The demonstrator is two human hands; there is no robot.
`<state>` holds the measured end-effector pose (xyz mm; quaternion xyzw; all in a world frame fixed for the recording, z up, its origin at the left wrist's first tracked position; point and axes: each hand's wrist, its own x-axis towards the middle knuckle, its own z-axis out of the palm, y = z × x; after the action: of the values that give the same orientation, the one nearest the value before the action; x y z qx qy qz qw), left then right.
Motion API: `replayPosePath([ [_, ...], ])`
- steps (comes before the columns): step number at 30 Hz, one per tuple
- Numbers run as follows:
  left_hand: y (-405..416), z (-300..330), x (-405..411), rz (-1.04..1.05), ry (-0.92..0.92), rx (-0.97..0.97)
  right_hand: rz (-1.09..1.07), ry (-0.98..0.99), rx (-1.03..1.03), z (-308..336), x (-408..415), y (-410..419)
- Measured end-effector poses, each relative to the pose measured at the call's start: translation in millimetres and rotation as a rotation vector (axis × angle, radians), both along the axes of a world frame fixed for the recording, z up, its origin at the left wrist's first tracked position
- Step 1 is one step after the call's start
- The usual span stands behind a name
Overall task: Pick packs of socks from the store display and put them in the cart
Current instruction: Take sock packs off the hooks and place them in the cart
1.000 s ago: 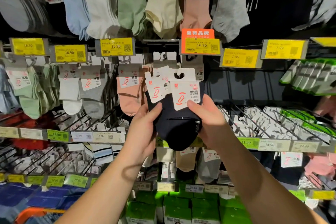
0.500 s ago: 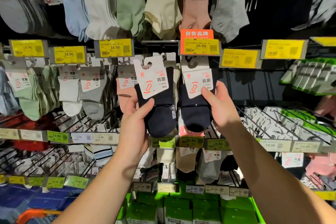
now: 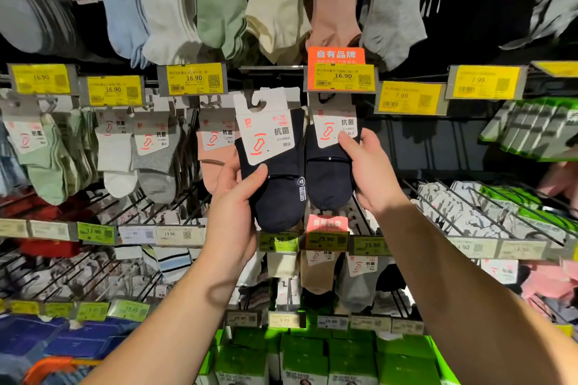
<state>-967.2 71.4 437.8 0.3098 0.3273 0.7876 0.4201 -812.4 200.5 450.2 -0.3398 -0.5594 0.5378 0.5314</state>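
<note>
My left hand [image 3: 233, 200] grips a pack of navy socks [image 3: 278, 184] with a white card header, held up in front of the display and tilted slightly left. My right hand [image 3: 367, 172] holds a second navy sock pack [image 3: 328, 175] by its right side, thumb on its white label; this pack sits under the orange price tag [image 3: 339, 72], at the peg row. The orange rim of the cart [image 3: 53, 366] shows at the bottom left corner.
Rows of hanging socks in pastel colours fill the pegs above and to the left, among them a pink pack [image 3: 212, 150] just behind my left hand. Yellow price tags [image 3: 194, 80] line the rails. Green boxed packs [image 3: 312, 356] stand on the bottom shelf.
The two navy packs, held together a second ago, have been separated and raised. My left hand keeps one out front; my right hand has carried the other up toward the peg row.
</note>
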Motion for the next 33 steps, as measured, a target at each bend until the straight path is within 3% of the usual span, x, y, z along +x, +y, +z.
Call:
replayPosePath([
  [14,-1,7,2,-0.004,-0.025,-0.011,-0.225,-0.159,-0.052,-3,-18,36],
  [27,1,2,7,-0.061,-0.028,-0.033,-0.287,-0.331,0.001,-24,4,29],
  [30,2,-1,7,-0.080,-0.030,-0.030,-0.235,-0.359,-0.001,-34,13,13],
  [33,5,-4,8,-0.079,-0.018,-0.046,-0.073,-0.256,-0.056,-38,10,-8],
])
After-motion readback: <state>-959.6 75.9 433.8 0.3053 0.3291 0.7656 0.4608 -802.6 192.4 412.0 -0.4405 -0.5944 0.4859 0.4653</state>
